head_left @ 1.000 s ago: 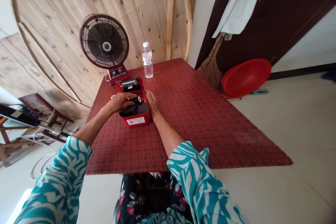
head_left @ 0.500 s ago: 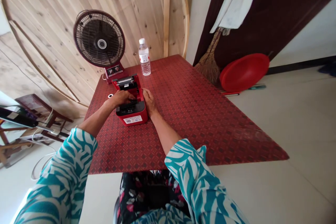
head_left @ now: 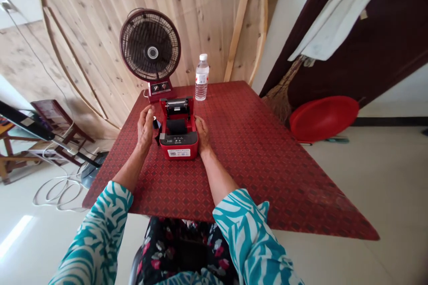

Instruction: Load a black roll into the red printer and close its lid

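Your left hand [head_left: 145, 130] is upright, fingers loosely extended and wide, gripping nothing visible. Just right of it shows a small dark object [head_left: 155, 123] with a pale end; contact is unclear. Next, the red printer [head_left: 179, 152] sits on the worktop [head_left: 240, 151] between your hands, labelled front toward you, raised lid [head_left: 177, 106] at the far side, probably for easy access. Its long axis seems to run away from you; the dark roll [head_left: 176, 126] inside lies crosswise. Your right hand [head_left: 203, 134] lies along its right side, fingers extended, likely bracing it.
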The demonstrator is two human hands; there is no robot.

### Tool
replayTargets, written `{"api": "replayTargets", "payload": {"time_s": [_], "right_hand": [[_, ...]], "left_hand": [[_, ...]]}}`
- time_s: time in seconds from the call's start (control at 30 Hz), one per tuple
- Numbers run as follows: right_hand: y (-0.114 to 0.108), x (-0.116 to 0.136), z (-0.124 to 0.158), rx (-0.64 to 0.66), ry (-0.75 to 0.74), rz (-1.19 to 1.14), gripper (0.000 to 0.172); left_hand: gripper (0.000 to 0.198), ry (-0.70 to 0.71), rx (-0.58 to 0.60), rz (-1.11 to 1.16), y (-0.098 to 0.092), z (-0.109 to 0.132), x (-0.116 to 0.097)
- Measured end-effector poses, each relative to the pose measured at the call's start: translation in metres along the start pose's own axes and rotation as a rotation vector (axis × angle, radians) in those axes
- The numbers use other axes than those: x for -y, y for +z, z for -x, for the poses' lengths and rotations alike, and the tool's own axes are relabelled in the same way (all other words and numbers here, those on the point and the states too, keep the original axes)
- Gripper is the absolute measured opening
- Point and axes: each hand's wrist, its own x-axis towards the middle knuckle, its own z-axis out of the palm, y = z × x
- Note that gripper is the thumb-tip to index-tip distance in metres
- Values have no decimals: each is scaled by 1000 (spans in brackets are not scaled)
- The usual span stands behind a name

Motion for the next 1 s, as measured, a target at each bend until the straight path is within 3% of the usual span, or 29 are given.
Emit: {"api": "replayTargets", "payload": {"time_s": [0.1, 0.2, 0.37, 0.67, 1.0], "right_hand": [[-2, -1, 1, 16, 14, 36, 48], [-4, 0, 2, 19, 22, 55, 49], [-4, 1, 2, 26, 6, 61, 50], [-1, 2, 5, 101, 22, -137, 51], [-4, -5, 2, 89, -42, -128, 48]], "left_hand": [[59, -38, 165, 27, 7, -5, 7], [63, -63, 230, 87, 10, -9, 14], [64, -36, 227, 117, 4, -6, 18], [63, 146, 235, -114, -11, 25, -1], [55, 338, 291, -314, -20, 42, 5]]}}
